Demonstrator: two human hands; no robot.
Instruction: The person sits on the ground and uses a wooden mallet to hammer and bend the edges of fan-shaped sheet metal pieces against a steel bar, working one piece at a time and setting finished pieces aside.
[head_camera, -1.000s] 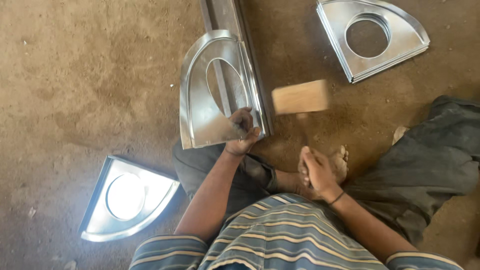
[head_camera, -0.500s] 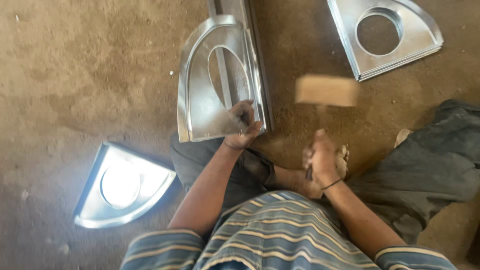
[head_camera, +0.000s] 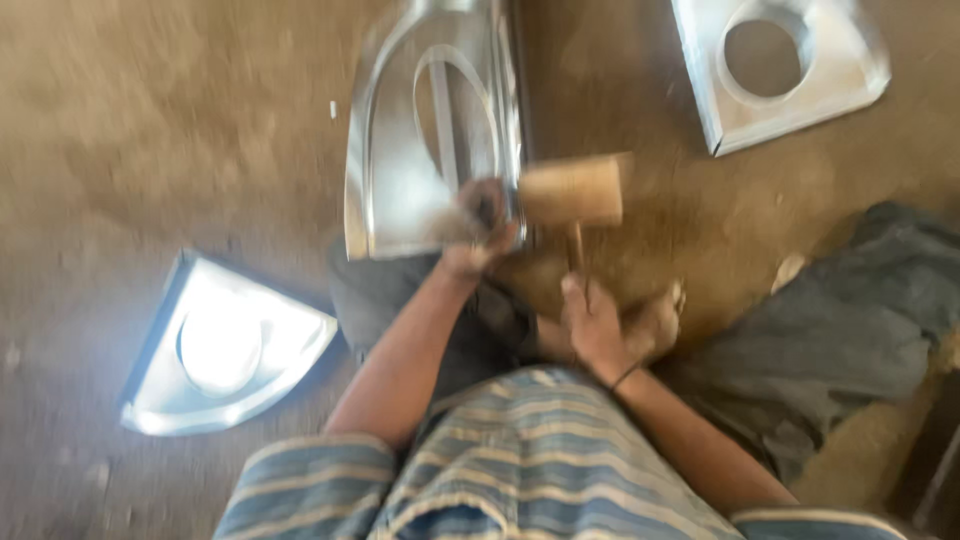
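The left hand (head_camera: 478, 232) is closed on the near edge of the sheet-metal piece (head_camera: 420, 150), which lies on the ground at twelve o'clock over a metal bar (head_camera: 505, 60). The right hand (head_camera: 598, 325) is wrapped around the handle of a wooden mallet (head_camera: 572, 190), its head at the piece's three-o'clock edge. This looks like hammering that edge; each blow calls for a steady left-hand hold and a mallet landing clear of the fingers.

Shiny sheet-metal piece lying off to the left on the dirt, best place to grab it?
Take the sheet-metal piece by its straight right edge, coming from the person's side. It lies flat, apart from both hands, and that edge is nearest. The round centre is glared out, so I can't tell whether it offers a hold.
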